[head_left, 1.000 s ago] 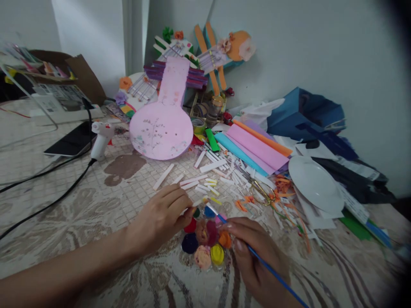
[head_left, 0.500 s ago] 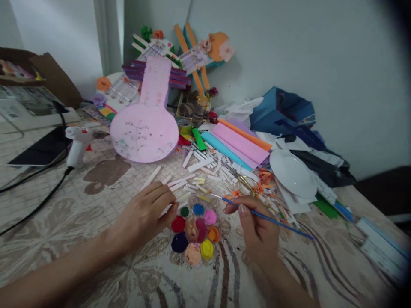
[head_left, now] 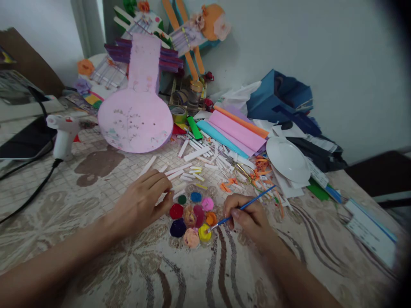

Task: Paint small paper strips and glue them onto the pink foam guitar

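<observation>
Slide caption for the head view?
Right hand dips brush in yellow paint on palette; left hand steadies it.

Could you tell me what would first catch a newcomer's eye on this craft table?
Probably the round paint palette with bright wells at the front centre, where the right hand dips a blue paintbrush into yellow and the left hand rests beside it. Behind stands a big pink guitar-shaped cutout, with coloured paper sheets to its right.
</observation>
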Tool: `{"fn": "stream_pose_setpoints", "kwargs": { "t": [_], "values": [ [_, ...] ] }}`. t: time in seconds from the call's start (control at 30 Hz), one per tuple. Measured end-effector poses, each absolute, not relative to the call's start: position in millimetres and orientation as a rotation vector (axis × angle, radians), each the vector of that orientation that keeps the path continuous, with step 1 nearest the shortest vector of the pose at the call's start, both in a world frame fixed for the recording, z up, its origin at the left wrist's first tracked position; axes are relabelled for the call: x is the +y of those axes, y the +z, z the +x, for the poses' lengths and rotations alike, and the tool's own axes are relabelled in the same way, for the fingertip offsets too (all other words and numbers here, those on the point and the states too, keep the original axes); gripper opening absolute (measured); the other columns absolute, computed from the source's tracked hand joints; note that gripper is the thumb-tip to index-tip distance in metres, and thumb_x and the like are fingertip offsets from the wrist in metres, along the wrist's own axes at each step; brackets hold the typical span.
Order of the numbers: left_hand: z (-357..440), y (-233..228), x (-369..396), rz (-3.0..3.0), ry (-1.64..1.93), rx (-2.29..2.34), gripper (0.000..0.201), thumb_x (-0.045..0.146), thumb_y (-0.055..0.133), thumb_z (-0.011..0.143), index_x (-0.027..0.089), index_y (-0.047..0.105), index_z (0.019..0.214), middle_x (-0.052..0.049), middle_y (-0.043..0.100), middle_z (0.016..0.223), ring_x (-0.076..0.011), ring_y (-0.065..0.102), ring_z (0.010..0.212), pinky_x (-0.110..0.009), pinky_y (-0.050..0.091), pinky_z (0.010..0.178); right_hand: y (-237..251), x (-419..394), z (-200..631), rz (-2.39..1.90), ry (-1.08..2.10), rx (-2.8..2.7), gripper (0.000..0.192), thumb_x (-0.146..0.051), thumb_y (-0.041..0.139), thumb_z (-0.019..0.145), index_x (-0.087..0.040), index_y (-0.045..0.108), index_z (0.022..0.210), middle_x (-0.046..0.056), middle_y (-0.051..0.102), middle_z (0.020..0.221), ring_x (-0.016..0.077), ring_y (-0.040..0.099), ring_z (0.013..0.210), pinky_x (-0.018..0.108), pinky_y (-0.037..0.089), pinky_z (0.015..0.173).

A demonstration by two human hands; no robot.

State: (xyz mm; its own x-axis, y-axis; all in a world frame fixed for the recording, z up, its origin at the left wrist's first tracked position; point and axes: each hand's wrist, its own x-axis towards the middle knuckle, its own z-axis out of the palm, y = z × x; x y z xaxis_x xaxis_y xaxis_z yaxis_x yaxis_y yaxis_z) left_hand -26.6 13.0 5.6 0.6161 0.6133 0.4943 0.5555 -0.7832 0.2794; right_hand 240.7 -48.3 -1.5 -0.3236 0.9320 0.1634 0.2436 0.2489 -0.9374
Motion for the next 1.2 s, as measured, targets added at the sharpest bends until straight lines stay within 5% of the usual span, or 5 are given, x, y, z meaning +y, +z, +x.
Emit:
{"fn": "stream_pose_setpoints", "kwargs": {
  "t": [0.87, 1.2],
  "values": [
    [-24, -2, 11, 2.688, 0.928, 0.909, 0.007, 0.011, 0.050, 0.085, 0.014, 0.054, 0.081, -0.005, 0.057, 0.076, -0.0171, 0.053, 0.075, -0.032, 0.045, 0.068, 3, -45, 238, -1.037, 0.973, -1.849, 0.018, -0.021, 0.045, 0.084, -0.017, 0.058, 0.071, -0.002, 0.053, 0.057, 0.0091, 0.049, 0.050, 0.021, 0.038, 0.048],
    [-21, 1, 6, 2.692, 0.970, 0.920, 0.010, 0.009, 0.050, 0.086, 0.016, 0.051, 0.079, -0.003, 0.057, 0.075, -0.0155, 0.051, 0.073, -0.029, 0.045, 0.068, 6, -62, 213, -0.953, 0.501, -1.709, 0.025, -0.011, 0.043, 0.086, -0.021, 0.060, 0.101, 0.003, 0.063, 0.079, 0.0157, 0.062, 0.075, 0.032, 0.051, 0.068]
  ]
}}
